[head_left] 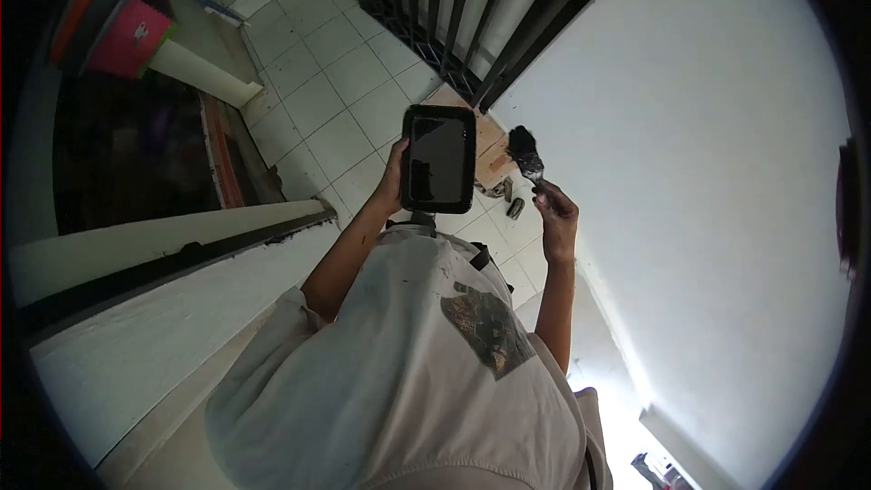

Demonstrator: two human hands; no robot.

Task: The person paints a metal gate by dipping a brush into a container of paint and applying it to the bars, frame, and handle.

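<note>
My left hand (pixel 392 180) grips the left side of a black rectangular tray (pixel 439 160), which holds a dark, shiny liquid that looks like paint. To the right, my right hand (pixel 557 209) is closed round the handle of a paintbrush (pixel 526 152). The brush's bristles are black and point up and away from me, and its ferrule is smeared with white and dark marks. Brush and tray are apart, with a gap between them. Dark stains show on the fingers of my right hand.
A black metal railing gate (pixel 445 14) stands ahead, beside a white wall (pixel 689 145) on the right. Cardboard (pixel 491 141) lies on the tiled floor (pixel 340 82) beneath the brush. At left are a window ledge (pixel 172 254) and a pink container (pixel 134 34).
</note>
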